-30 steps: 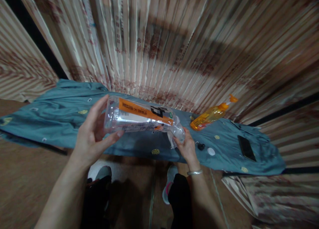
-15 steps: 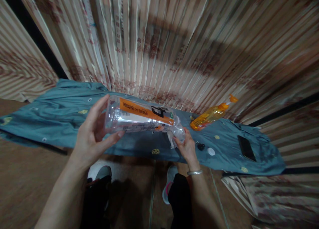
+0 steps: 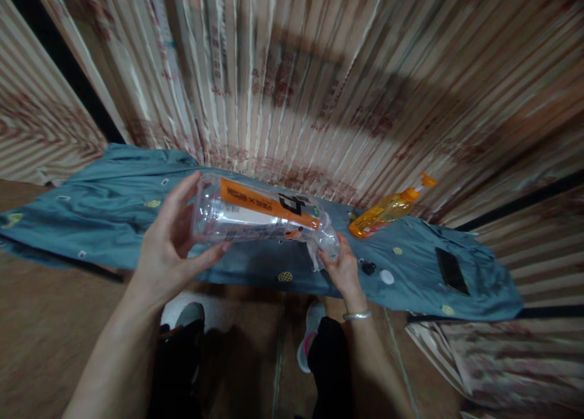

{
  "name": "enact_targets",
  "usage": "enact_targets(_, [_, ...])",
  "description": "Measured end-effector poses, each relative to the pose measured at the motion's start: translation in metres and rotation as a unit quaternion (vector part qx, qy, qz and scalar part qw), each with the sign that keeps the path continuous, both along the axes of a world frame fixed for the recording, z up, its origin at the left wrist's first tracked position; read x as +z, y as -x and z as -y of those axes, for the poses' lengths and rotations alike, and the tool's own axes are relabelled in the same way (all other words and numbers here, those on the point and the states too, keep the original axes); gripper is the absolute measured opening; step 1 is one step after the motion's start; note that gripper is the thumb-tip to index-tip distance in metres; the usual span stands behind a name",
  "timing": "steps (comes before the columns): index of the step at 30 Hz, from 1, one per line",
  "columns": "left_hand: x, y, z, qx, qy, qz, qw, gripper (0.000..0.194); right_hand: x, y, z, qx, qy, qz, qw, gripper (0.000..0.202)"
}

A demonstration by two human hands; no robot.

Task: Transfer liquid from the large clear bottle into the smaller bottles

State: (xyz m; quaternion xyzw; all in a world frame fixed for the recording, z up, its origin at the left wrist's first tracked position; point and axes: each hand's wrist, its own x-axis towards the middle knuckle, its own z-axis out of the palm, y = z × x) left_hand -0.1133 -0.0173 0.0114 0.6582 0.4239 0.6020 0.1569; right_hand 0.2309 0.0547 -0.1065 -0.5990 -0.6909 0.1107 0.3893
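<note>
A clear plastic bottle with an orange-striped label lies nearly level in the air, held between both hands above a blue-green cloth. My left hand grips its broad end, thumb below and fingers round the far side. At the narrow end, my right hand is closed on a clear, rounded plastic part by the neck. A thin, whitish, crumpled piece hangs there beside the right fingers; what it is, I cannot make out. Part of the neck is hidden by the right hand.
An orange pump bottle is on the cloth-covered table, right of the hands. Nearer are a small black object, a white disc and a dark phone-like slab. Striped, patterned curtains hang close behind.
Both hands keep their hold and place. The bottle has turned very slightly about its length, so the label's dark character sits a little differently.
</note>
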Motion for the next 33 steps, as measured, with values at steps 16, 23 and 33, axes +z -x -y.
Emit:
enact_targets(16, [0.0041, -0.0086, 0.0002, -0.003, -0.034, 0.001, 0.999, 0.103, -0.0009, -0.0044, -0.0003, 0.0, 0.001, 0.002, 1.0, 0.064])
enact_targets(23, [0.006, -0.0055, -0.003, -0.011, -0.067, -0.026, 0.997, 0.105, 0.0019, -0.0048, -0.0013, 0.006, -0.008, 0.005, 1.0, 0.063])
enact_targets(33, [0.0079, -0.0059, -0.006, -0.033, -0.043, -0.017, 0.998, 0.098, 0.0037, -0.0054, -0.0028, 0.006, 0.001, 0.005, 1.0, 0.064])
